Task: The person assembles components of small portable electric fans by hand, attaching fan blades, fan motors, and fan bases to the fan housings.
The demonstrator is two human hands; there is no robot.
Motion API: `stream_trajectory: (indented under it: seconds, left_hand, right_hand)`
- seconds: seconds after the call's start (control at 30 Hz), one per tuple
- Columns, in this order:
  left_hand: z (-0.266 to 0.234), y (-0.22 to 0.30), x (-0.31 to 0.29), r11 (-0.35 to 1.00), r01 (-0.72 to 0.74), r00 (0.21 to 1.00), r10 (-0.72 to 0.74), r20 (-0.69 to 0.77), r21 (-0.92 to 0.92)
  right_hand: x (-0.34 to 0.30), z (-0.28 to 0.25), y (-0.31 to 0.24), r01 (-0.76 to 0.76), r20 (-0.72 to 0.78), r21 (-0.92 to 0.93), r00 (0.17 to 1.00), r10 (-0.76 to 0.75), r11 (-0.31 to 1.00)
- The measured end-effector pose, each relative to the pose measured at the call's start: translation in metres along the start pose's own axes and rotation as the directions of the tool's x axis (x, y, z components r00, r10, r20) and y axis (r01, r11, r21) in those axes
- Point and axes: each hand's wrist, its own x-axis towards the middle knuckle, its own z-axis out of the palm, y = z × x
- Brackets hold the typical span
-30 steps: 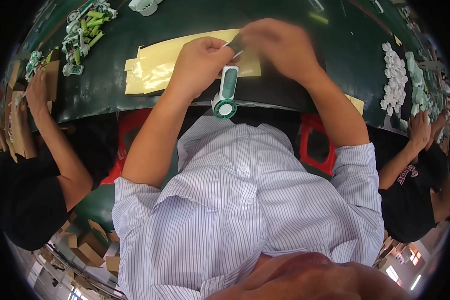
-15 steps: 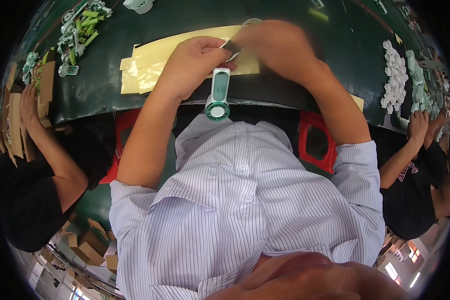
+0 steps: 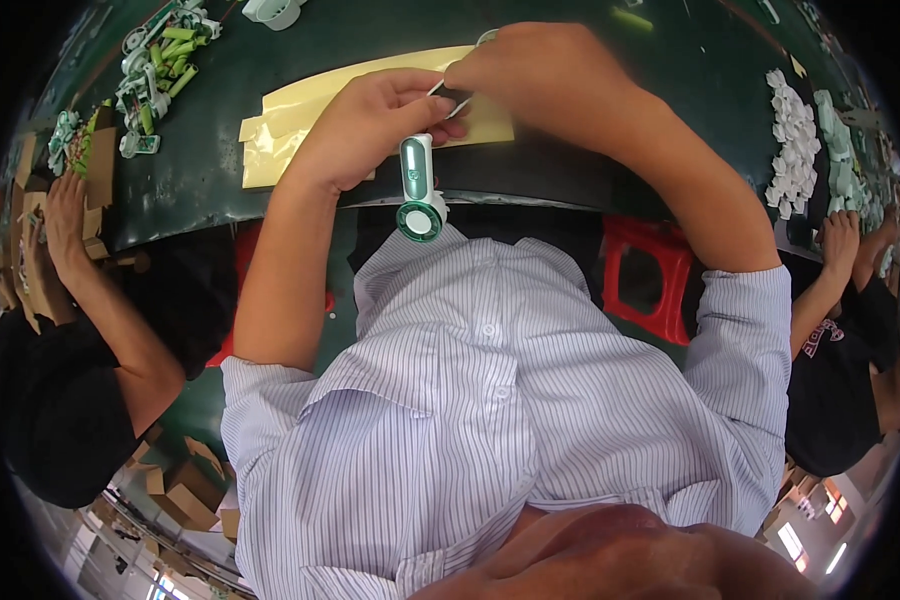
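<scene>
My left hand (image 3: pixel 375 115) is closed on a white-and-green handheld device (image 3: pixel 416 185). Its slim body hangs below my fingers over the table's near edge, with a green ring around a white disc at the lower end. Between my hands shows a dark part with a white rim (image 3: pixel 454 99), pinched by my left thumb and fingers. My right hand (image 3: pixel 525 75) bends over this part from the right, fingertips closed at its upper edge; what they grip is hidden. A pale curved edge (image 3: pixel 487 37) peeks out behind the right hand.
Yellow sheets (image 3: pixel 290 130) lie under my hands on the dark green table (image 3: pixel 370 30). Green cylinders and white parts (image 3: pixel 165 70) are heaped at left, white pieces (image 3: pixel 792 145) at right. Co-workers' arms (image 3: pixel 110 300) flank me, near a cardboard box (image 3: pixel 100 165). A red stool (image 3: pixel 650 280) stands below.
The hanging device has swung slightly left and tilted. My right hand has shifted a little up and left, its fingers closer to the dark part, and its elbow has moved outward.
</scene>
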Motion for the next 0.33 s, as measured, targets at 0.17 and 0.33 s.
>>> stream_trajectory:
  seconds: [0.17,0.33]
  left_hand:
    - [0.002,-0.002,-0.002,0.995,-0.060,0.998,0.060,0.001,0.086]
    - [0.000,0.001,-0.003,0.985,-0.028,0.999,0.031,-0.011,0.171]
  right_hand:
    - [0.021,-0.019,-0.013,-0.073,0.150,-0.086,0.985,0.085,0.994]
    - [0.063,-0.033,-0.023,-0.150,0.795,-0.081,0.587,0.154,0.985]
